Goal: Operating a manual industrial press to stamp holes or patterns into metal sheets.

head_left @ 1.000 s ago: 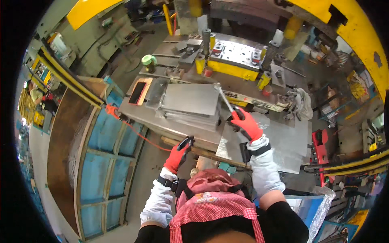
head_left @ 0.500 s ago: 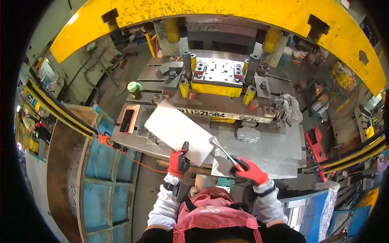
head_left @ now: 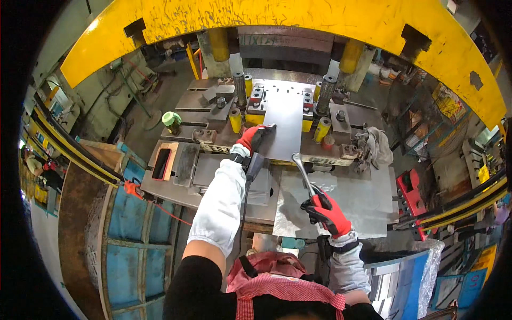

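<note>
A plain rectangular metal sheet reaches onto the press die, its near end sticking out toward me. My left hand, in a red and black glove, is closed on the sheet's left edge. In my right hand, gloved alike, is a metal rod tool with a rounded head. That head is at the sheet's near right corner; whether they touch I cannot tell. Below my left forearm lies a stack of flat metal sheets, partly hidden by the sleeve.
Guide posts flank the die, under a yellow press beam. A green-lidded bottle and a phone are at left. A grey rag lies right, beyond a metal plate. A red tool rack stands farther right.
The sheet has moved away from me onto the die and turned lengthwise. My left arm has stretched forward with it. The tool in my right hand has swung slightly forward.
</note>
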`<state>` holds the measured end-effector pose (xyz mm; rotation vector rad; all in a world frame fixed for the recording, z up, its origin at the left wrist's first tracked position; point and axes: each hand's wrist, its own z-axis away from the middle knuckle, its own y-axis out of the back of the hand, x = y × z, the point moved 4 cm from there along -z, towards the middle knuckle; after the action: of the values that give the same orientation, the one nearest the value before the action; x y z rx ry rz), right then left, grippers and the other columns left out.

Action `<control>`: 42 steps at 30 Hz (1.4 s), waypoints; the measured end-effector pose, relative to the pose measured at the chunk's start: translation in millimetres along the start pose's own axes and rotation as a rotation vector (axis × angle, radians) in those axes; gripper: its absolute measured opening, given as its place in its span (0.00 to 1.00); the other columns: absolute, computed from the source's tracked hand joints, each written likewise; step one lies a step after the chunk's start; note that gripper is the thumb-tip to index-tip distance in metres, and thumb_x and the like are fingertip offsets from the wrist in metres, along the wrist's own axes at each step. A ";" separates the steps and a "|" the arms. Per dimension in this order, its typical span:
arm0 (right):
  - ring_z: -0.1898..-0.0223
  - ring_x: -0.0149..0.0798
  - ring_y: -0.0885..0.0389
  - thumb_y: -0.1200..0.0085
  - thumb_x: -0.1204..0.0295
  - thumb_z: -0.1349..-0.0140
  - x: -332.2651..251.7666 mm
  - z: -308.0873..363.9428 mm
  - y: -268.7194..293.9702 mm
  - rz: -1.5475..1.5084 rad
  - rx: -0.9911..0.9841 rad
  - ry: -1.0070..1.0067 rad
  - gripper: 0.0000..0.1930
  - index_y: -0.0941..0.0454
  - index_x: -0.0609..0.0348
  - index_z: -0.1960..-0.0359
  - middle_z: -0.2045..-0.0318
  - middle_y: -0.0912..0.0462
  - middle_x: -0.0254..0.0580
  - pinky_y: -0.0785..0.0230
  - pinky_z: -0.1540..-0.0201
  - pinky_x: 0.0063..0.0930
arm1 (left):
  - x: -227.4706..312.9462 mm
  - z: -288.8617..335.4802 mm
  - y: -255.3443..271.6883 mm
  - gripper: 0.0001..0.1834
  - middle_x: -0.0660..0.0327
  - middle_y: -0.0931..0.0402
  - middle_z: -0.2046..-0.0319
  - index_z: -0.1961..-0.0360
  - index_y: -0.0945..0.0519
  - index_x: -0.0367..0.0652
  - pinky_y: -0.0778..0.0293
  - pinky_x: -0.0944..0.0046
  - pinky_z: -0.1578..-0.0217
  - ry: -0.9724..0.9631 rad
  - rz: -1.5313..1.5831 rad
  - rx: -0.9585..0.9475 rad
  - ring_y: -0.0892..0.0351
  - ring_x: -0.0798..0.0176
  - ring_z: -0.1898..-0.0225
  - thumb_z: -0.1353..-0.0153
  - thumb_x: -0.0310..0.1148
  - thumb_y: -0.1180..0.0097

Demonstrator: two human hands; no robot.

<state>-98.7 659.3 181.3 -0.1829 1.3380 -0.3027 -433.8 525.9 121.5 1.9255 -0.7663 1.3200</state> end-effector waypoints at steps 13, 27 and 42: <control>0.75 0.22 0.32 0.47 0.72 0.46 -27.9 -32.3 25.4 0.047 -0.105 0.017 0.23 0.34 0.61 0.47 0.70 0.28 0.30 0.38 0.75 0.17 | 62.9 46.3 -87.6 0.17 0.57 0.24 0.60 0.53 0.31 0.41 0.22 0.61 0.63 0.104 1.143 0.406 0.22 0.59 0.64 0.38 0.40 0.55; 0.81 0.24 0.32 0.51 0.75 0.43 20.1 8.0 79.4 -0.097 0.239 0.258 0.26 0.41 0.55 0.41 0.75 0.30 0.31 0.34 0.80 0.20 | 49.8 31.6 -98.4 0.16 0.53 0.26 0.59 0.52 0.32 0.41 0.20 0.55 0.67 0.175 1.152 0.650 0.23 0.54 0.64 0.38 0.37 0.56; 0.87 0.28 0.34 0.51 0.72 0.41 185.9 37.3 196.6 -0.237 0.894 0.660 0.17 0.37 0.55 0.50 0.82 0.30 0.33 0.41 0.85 0.22 | 54.4 21.2 -101.9 0.17 0.54 0.26 0.58 0.51 0.32 0.44 0.21 0.50 0.66 0.285 1.127 0.698 0.24 0.50 0.60 0.39 0.39 0.54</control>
<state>-3.4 784.6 -42.0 0.5606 1.6907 -1.2009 -326.1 565.3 147.1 1.6793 -1.4711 2.7587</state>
